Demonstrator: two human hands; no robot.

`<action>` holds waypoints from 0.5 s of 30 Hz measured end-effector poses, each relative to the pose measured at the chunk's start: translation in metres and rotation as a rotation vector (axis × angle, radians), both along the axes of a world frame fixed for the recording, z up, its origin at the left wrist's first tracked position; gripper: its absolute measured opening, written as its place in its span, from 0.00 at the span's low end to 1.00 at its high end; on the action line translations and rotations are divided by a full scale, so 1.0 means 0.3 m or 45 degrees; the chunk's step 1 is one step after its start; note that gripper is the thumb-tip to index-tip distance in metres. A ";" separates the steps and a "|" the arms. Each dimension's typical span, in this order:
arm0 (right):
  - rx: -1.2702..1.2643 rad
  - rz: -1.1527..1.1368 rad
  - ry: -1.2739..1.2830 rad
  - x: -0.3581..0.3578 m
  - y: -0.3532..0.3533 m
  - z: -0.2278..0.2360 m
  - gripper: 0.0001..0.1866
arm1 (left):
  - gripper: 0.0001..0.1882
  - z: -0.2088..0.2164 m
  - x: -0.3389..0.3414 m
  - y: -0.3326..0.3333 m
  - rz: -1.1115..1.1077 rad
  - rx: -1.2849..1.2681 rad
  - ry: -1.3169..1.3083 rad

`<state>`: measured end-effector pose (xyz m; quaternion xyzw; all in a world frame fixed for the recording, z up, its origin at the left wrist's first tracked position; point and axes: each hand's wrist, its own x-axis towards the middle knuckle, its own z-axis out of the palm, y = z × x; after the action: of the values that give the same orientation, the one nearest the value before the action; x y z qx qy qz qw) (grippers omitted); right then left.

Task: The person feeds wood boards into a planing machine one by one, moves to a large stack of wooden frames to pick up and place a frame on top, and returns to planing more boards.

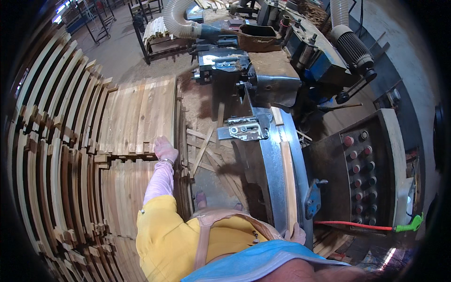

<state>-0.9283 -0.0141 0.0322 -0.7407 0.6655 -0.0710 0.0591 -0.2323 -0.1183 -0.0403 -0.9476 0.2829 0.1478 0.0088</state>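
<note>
My left hand [166,149] reaches out to the stacked wooden strips [138,110] on my left. Its fingers are bent over the end of a strip at the near edge of the upper stack. On the machine's metal bed [274,174] to my right lies a long, narrow wooden strip [289,181]. My right hand [297,234] is at that strip's near end, fingers closed on it; part of this hand is hidden below. A shorter wooden piece [277,116] lies ahead of the strip, close to the machine's hood [277,82].
A control panel [361,164] with several buttons stands at the right, near a red hose with a green nozzle [408,223]. Tall piles of strips [47,141] line the far left. Loose offcuts [203,148] litter the floor. A metal guide block [244,128] juts beside the bed.
</note>
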 end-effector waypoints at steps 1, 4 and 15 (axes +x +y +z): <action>0.019 -0.030 -0.024 0.019 -0.001 0.003 0.28 | 0.34 0.027 0.000 -0.002 0.044 -0.031 0.014; -0.328 0.092 -0.101 0.207 -0.226 0.026 0.21 | 0.32 0.146 -0.029 -0.006 0.095 -0.054 0.090; -0.303 0.394 -0.263 0.620 -0.930 -0.014 0.19 | 0.36 0.407 -0.496 0.058 0.013 -1.763 2.278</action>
<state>-0.7424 -0.2932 0.0279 -0.8246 0.5212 -0.2145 0.0492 -0.3812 -0.1009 0.0818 -0.3037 0.2046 0.5845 -0.7241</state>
